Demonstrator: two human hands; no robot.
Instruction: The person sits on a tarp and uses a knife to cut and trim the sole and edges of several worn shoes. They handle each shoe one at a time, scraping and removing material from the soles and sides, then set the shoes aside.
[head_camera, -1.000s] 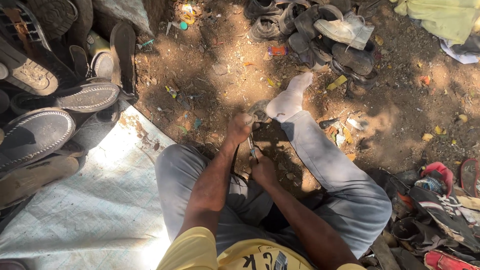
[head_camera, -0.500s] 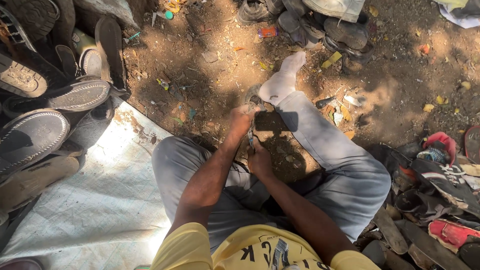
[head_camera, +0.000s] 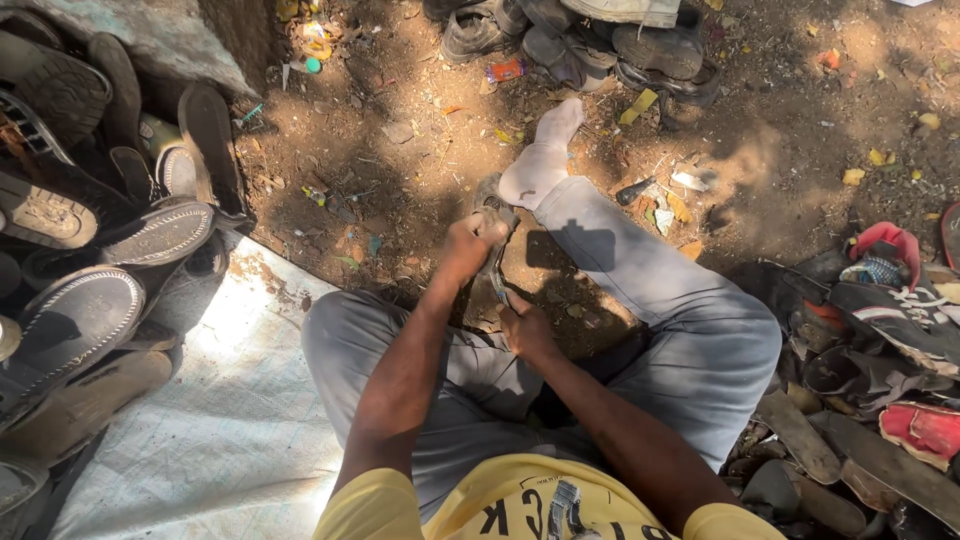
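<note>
Sitting on a white sheet (head_camera: 250, 400) on dirt ground (head_camera: 400, 130), the person works w/ both hands between the knees. Left hand (head_camera: 468, 243) is closed in a fist around the top end of a worn shoe sole (head_camera: 490, 250), which stands roughly upright just beside the white sock (head_camera: 540, 160). Right hand (head_camera: 525, 328) is closed too, lower down, gripping what looks like a thin blade or tool (head_camera: 500, 293) against the sole's edge; too small & shaded to tell exactly what it is.

Risks, as I judge them:
- Tool points up toward the left hand; if it slips off the sole, that fist and wrist are right in line.
- Sole is braced only by the one-hand grip, no firm backing, so a hard push could twist it & send the tool sideways toward the grey trouser leg (head_camera: 640, 290) or the sock.
- Patchy sun and shadow fall right across the work spot, making the edge hard to see.
- Piles of soles (head_camera: 90, 300) at left and shoes (head_camera: 880, 300) at right crowd the elbows, little room to pull back.
</note>
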